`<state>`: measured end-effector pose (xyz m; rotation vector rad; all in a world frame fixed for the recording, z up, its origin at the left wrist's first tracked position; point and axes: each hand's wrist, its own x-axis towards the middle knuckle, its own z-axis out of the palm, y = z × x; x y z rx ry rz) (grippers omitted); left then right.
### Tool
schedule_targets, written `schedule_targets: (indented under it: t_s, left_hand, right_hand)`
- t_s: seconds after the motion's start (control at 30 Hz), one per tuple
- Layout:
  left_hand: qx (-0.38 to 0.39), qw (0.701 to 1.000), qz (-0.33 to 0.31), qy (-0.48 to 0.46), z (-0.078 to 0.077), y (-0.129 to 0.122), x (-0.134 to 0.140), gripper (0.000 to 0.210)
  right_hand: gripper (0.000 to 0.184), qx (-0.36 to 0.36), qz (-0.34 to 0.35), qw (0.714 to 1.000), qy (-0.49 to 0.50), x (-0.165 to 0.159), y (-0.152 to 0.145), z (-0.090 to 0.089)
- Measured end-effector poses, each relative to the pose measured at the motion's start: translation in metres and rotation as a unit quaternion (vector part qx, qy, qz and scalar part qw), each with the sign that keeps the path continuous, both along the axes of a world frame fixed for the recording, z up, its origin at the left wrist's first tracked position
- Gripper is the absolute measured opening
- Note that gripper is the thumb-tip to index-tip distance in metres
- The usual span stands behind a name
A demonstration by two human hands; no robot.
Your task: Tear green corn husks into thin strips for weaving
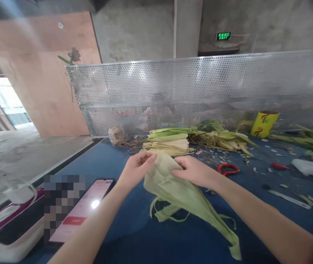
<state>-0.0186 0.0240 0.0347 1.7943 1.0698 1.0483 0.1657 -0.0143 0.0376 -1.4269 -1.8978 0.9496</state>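
a corn husk (170,185) is over the blue counter (128,223), its broad end pinched in a narrow grip by the left hand (137,167) and right hand (193,171), its tail trailing toward the near right. the step seems to be spreading or smoothing the husk; the next move likely calls for light, even fingers. room shows leftward, toward a phone (90,200); stacked husks (170,142) crowd the far side.

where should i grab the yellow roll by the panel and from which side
Probably around the middle of the yellow roll, coming from the front with the right hand, once it releases the husk: the roll stands on end, its rounded side facing you, with the perforated panel rising behind it.
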Motion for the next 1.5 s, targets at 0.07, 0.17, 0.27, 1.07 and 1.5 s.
schedule_targets:
  t_s: [0.07, 0.17, 0.27, 1.07, 1.5]
  left_hand:
    - [-0.085, 0.993, -0.056, -0.065, -0.001, -0.002, 0.002, 0.038]
    - [-0.158, 0.977, -0.114, -0.085, -0.005, -0.002, 0.005, 0.037]
    - [-0.165, 0.978, -0.083, -0.095, -0.011, -0.001, 0.008, 0.024]
    - [-0.072, 0.99, -0.111, 0.045, -0.021, -0.02, 0.031, 0.032]
    - [-0.137, 0.964, -0.226, 0.027, -0.02, -0.025, 0.026, 0.033]
  right_hand:
    - [0.018, 0.029, -0.035, 0.998, 0.039, 0.007, 0.001, -0.007]
    - [0.024, 0.02, -0.059, 0.991, 0.123, 0.017, 0.003, -0.018]
    - [0.031, -0.053, -0.071, 0.981, 0.175, 0.021, 0.001, -0.026]
    - [0.021, 0.058, -0.012, 0.997, 0.051, 0.022, -0.009, -0.017]
    - [0.027, 0.022, 0.05, 0.997, 0.048, 0.025, -0.01, -0.016]
